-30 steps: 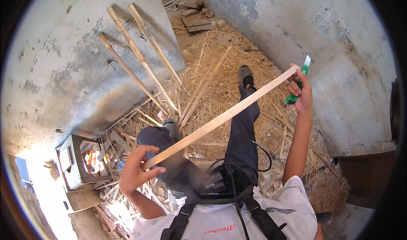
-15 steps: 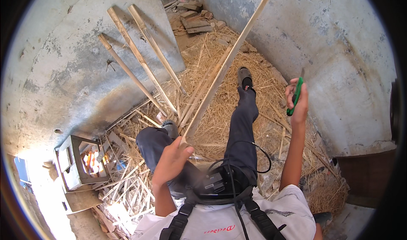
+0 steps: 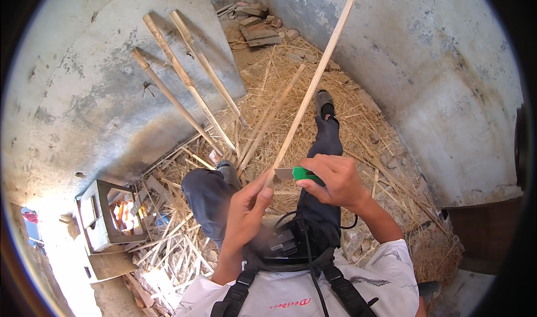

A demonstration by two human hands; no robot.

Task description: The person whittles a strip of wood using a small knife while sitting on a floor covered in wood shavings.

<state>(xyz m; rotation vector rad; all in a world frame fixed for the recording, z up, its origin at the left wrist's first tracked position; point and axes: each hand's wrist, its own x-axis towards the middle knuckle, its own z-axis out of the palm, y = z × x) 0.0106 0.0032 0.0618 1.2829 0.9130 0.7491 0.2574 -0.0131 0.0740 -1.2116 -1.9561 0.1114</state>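
A long, pale split bamboo strip (image 3: 311,87) slants up and away from me, its near end gripped in my left hand (image 3: 244,213). My right hand (image 3: 334,181) is closed around the green handle of a utility knife (image 3: 302,174). The knife's blade points left and meets the strip, or lies right beside it, just above my left fingers. Exact contact of the edge with the wood is too small to make out.
Several bamboo poles (image 3: 190,82) lean on the left wall. Straw and shavings (image 3: 279,110) cover the floor around my feet, with more strips lying there. Broken bricks (image 3: 260,34) are piled in the far corner. A box-like frame (image 3: 114,213) stands at lower left.
My right hand has come down and left, bringing the knife from the far right to the strip. My left hand has shifted slightly right, and the strip has turned in its grip.
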